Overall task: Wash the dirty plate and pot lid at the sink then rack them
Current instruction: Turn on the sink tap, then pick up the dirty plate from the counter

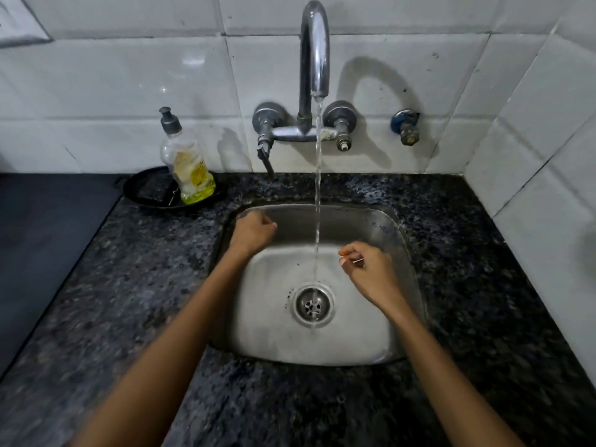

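While water (pixel 318 201) runs from the tap (pixel 314 53) straight into the drain (pixel 312 305), both hands hang over the sink (pixel 392 227). Left hand (pixel 253 232) sits by the sink's back-left rim, grip curled into a loose fist, nothing in it. Right hand (pixel 369 271) is just right of the stream, fingers bent and pinched, grip empty as far as I can tell. Plate and lid: neither in view. Soap bottle (pixel 187 162) stands on a black dish (pixel 145 188) on the bench (pixel 129 285), back left.
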{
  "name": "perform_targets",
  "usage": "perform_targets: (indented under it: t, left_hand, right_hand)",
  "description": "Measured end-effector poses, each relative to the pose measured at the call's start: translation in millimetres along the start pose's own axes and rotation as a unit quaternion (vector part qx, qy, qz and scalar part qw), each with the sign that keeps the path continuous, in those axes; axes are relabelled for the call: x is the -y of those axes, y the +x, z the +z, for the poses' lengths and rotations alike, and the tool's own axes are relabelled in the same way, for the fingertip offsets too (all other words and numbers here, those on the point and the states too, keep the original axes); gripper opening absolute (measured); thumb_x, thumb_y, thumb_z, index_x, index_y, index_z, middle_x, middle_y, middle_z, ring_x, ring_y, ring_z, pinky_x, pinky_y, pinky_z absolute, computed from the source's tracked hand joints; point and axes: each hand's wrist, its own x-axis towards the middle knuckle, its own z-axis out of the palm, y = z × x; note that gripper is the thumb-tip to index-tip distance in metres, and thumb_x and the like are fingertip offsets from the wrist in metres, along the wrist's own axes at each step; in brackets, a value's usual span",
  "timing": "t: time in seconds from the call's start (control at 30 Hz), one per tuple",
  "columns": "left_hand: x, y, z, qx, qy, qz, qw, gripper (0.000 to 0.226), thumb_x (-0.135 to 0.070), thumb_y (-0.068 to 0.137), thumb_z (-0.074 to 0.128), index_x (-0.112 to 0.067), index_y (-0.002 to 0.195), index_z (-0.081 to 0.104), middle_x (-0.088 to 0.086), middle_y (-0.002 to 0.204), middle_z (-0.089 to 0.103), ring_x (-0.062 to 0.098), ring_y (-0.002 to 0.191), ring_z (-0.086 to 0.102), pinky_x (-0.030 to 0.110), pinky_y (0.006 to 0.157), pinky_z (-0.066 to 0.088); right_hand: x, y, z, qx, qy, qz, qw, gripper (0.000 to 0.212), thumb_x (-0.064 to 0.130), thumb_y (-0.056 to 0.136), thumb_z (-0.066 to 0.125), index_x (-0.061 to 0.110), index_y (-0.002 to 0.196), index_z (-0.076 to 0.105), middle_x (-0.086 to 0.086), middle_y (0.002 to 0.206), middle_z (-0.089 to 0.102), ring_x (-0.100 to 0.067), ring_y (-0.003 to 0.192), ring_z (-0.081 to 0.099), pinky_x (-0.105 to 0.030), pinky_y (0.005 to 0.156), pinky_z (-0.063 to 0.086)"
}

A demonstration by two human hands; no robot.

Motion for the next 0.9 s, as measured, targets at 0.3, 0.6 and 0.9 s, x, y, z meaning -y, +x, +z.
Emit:
perform_targets:
  t: [0.3,0.6,0.9]
  left_hand:
    - [47.9,-75.2,-49.1,-0.028,0.039,0.001,0.999,0.023,-0.021,0.088,0.053,-0.008,0.103,0.065,0.016,0.110,0.068,0.030,0.107,0.060,0.029,0.086,0.044]
    - [168.5,-161.5,-182.9,-0.156,0.069,-0.048,0.984,0.025,-0.022,0.089,0.053,-0.005,0.105,0.063,0.015,0.109,0.067,0.029,0.106,0.059,0.034,0.087,0.045]
    - [362.2,-249.7,-276.3,-0.251,0.255,-0.285,0.889,0.038,-0.021,0.082,0.056,-0.008,0.117,0.053,0.019,0.128,0.038,0.039,0.122,0.035,0.047,0.094,0.042]
  right_hand:
    - [69.0,-32.8,73.6,0.118,0.014,-0.069,0.991,0.018,0.013,0.084,0.057,0.014,0.100,0.067,0.002,0.084,0.062,-0.011,0.079,0.056,-0.019,0.073,0.041]
    - [194.6,-99.9,189.7,0.221,0.005,-0.180,0.958,0.020,0.015,0.086,0.057,0.014,0.104,0.064,0.001,0.084,0.060,-0.014,0.082,0.057,-0.017,0.070,0.040]
    - [277.4,-186.6,319.3,0.300,0.022,-0.232,0.925,0.017,0.010,0.081,0.061,0.011,0.098,0.066,-0.002,0.079,0.061,-0.016,0.076,0.058,-0.023,0.073,0.042]
